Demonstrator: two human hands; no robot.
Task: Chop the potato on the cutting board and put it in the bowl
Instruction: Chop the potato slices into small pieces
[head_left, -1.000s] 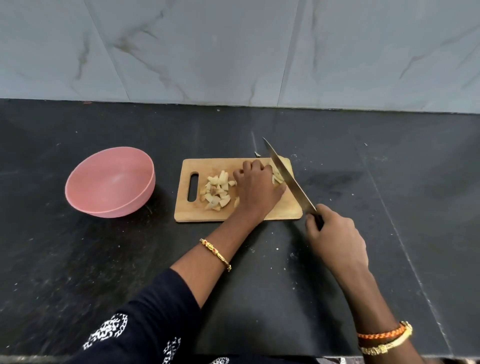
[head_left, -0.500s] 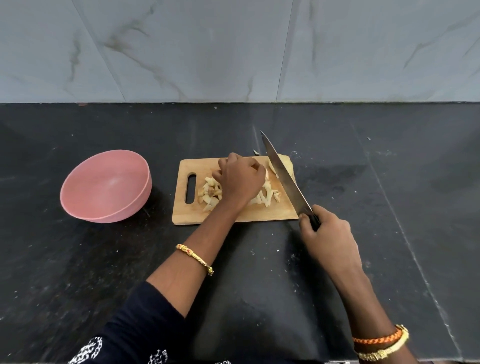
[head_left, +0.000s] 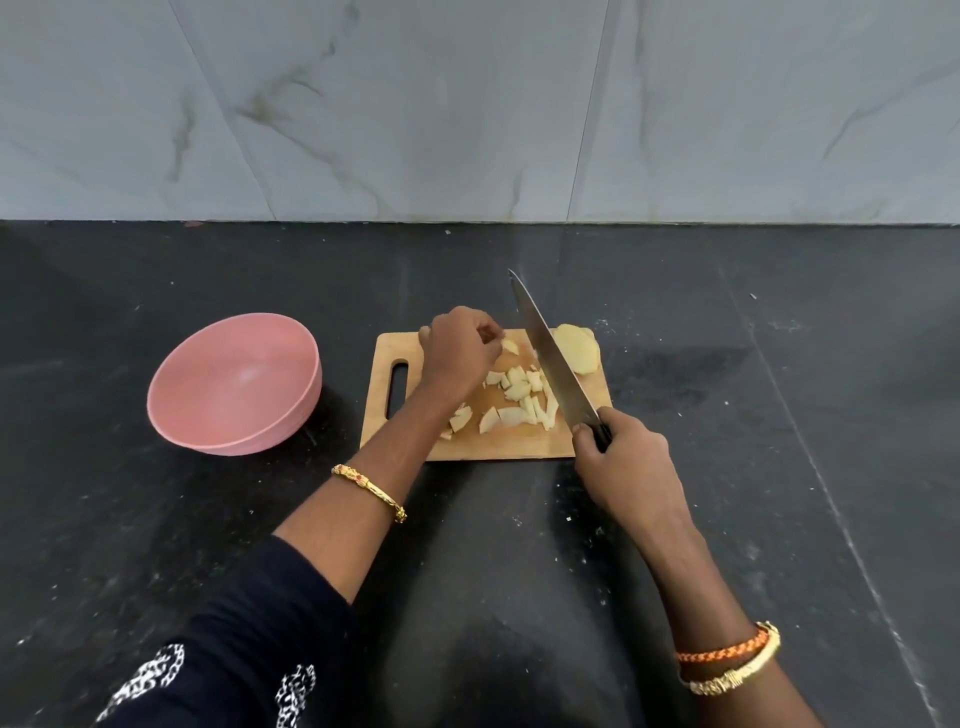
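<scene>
Black stone countertop (head_left: 727, 519) runs under a pale marble-patterned wall (head_left: 467, 104); all work items sit on the countertop.

My right hand (head_left: 631, 462) is curled round the dark handle of a chef's knife (head_left: 550, 358), at the cutting board's 5 o'clock corner. Its blade slants from the handle toward 11 o'clock, tip raised past the board's far edge. Whether the edge touches the board cannot be told.

My left hand (head_left: 457, 348) hovers over the board's far-left part, fingers curled inward. Something small shows at the fingertips, but whether they pinch a piece cannot be told. A gold bangle (head_left: 371, 491) sits on that forearm, and a dark patterned sleeve (head_left: 234, 649) covers the arm nearer me. My right wrist carries an orange braided band (head_left: 719, 649) and a gold bracelet (head_left: 737, 673).

Chopped potato pieces (head_left: 514, 397) lie scattered mid-board, just left of the blade. An uncut potato chunk (head_left: 576, 348) rests at the board's 1 o'clock corner, right of the blade.

The wooden cutting board (head_left: 498, 441) lies flat, handle slot at 9 o'clock. A pink bowl (head_left: 234, 384) stands at 9 o'clock from the board, near it but apart, with no potato visible inside.
</scene>
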